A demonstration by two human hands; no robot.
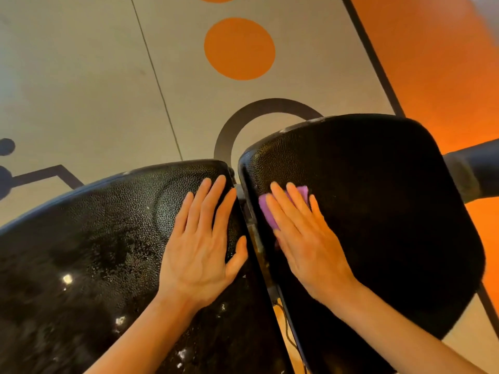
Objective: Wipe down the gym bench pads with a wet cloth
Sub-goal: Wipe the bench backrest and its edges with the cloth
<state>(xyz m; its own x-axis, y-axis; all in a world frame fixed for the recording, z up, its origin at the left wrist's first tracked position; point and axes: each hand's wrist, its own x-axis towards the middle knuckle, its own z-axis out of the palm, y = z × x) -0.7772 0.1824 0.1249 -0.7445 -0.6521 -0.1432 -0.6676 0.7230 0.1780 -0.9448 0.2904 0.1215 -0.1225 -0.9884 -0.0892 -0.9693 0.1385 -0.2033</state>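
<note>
Head view: flat left hand [201, 249] steadies the left pad [89, 238]; flat right hand [302, 236] presses the purple cloth [266, 211] onto the 3 o'clock pad [391, 211], neither grip curled.

Most of the cloth [270, 214] is hidden under the right hand [302, 238]; only purple edges show. The left pad [94, 238] runs off the left and bottom edges. The top right corner is blurred.
</note>
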